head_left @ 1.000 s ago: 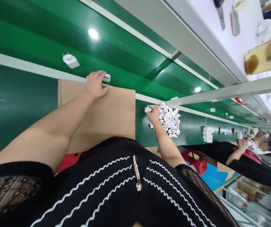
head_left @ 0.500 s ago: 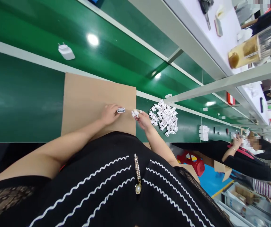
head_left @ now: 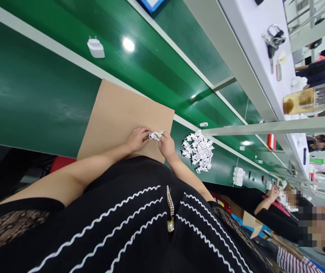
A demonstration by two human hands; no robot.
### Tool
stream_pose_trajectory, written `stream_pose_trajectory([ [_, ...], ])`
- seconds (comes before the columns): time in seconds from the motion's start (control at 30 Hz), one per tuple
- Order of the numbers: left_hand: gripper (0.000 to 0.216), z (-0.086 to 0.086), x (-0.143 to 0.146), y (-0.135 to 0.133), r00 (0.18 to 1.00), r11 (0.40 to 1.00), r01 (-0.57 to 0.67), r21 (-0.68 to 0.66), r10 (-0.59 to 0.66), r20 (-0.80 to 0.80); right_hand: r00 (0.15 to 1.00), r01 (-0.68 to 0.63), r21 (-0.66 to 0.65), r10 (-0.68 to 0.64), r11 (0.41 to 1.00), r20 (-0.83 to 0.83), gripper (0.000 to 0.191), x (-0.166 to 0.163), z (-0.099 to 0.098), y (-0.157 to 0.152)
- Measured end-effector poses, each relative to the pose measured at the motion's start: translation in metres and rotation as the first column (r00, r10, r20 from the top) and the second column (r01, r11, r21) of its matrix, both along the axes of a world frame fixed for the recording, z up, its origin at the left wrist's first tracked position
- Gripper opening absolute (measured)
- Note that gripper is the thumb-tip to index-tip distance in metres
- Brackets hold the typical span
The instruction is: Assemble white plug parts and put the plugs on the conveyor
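Over a brown cardboard sheet [head_left: 125, 108], my left hand [head_left: 136, 139] is closed around a white charger housing [head_left: 151, 135], mostly hidden by the fingers. Opposite it, my right hand [head_left: 167, 145] pinches a small white plug piece [head_left: 158, 135] between thumb and fingers. The two white parts meet end to end between my hands; whether one sits inside the other I cannot tell. To the right of the sheet lies a loose pile of white plug pieces [head_left: 198, 152]. A finished-looking white charger [head_left: 96, 48] with two prongs stands on the green belt at upper left.
The bright green conveyor belt [head_left: 162, 68] runs diagonally past the dark green table [head_left: 46, 87]. A metal post [head_left: 264, 127] and a white shelf [head_left: 260, 57] with keys and a bottle rise at right. Stacked white housings [head_left: 238, 176] lie near a co-worker's hand [head_left: 274, 194].
My right hand has moved left, bringing the plug piece up against the housing in my left hand. The whole view has tilted, and the charger on the belt appears further right and higher.
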State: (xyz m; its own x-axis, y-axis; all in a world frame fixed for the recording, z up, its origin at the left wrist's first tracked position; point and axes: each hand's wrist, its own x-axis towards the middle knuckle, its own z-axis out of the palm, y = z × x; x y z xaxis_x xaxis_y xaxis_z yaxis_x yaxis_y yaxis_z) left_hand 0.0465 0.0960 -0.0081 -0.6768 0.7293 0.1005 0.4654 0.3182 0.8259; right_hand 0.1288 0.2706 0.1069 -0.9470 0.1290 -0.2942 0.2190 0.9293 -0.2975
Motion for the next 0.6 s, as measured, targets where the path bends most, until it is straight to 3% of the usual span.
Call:
stream_pose_trajectory([
  [0.17,0.041,-0.003,0.0,0.001,1.0,1.0,0.0,-0.01,0.0,-0.005,0.982,-0.165,0.103,0.154,0.981,0.109,0.035,-0.013,0.004,-0.002],
  [0.6,0.04,0.003,0.0,0.001,1.0,1.0,-0.002,0.015,0.002,-0.005,0.956,-0.247,0.178,0.21,0.952,0.205,0.034,-0.018,0.011,-0.008],
])
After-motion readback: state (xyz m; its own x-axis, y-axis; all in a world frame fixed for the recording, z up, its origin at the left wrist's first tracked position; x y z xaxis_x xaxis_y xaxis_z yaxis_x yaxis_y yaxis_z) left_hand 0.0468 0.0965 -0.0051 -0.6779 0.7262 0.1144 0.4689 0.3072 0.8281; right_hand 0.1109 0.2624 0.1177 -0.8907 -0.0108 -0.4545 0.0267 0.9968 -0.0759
